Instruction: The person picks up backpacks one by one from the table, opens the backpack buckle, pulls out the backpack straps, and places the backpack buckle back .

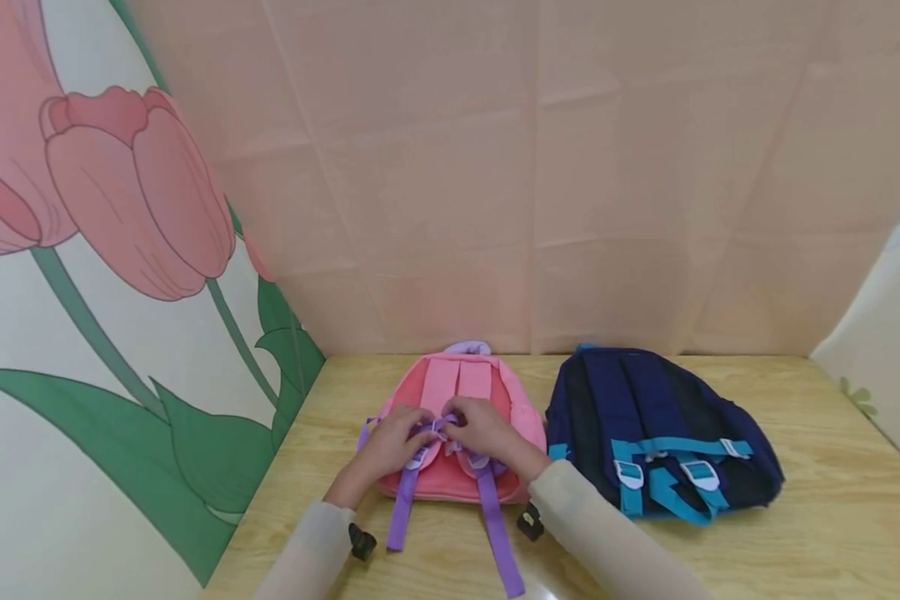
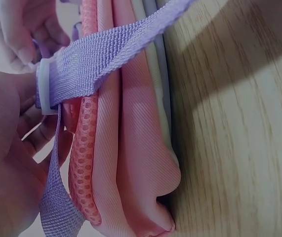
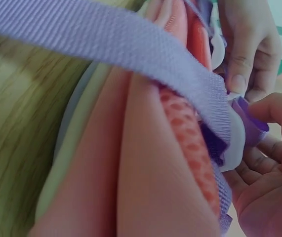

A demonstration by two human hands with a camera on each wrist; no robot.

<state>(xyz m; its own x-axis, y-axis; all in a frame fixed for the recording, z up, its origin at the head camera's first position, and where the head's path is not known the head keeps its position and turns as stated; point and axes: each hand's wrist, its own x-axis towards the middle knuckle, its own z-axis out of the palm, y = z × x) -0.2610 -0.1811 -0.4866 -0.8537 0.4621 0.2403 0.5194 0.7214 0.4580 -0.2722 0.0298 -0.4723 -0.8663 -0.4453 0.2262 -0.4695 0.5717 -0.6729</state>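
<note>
A pink backpack (image 1: 457, 487) lies with its shoulder straps facing up. My left hand (image 1: 397, 437) and right hand (image 1: 483, 427) meet over its middle, pinching a narrow purple chest strap (image 1: 442, 425). Seen from the right wrist, the left thumb (image 3: 238, 81) presses at a small white clip (image 3: 233, 96) on that strap. Close beside it, the right hand (image 3: 274, 163) pinches a folded purple strap end (image 3: 252, 126). A white strap adjuster (image 2: 44, 86) with wide purple webbing (image 2: 101, 54) sits by the left fingers. Fingers partly hide the clip.
To the right lies a navy backpack (image 1: 592, 400) with turquoise straps (image 1: 675, 492) and white buckles. Two loose purple strap ends (image 1: 498, 533) hang onto the wooden table (image 1: 832, 533). A pinkish sheet (image 1: 450, 192) stands behind, a tulip-printed panel (image 1: 135, 333) at left.
</note>
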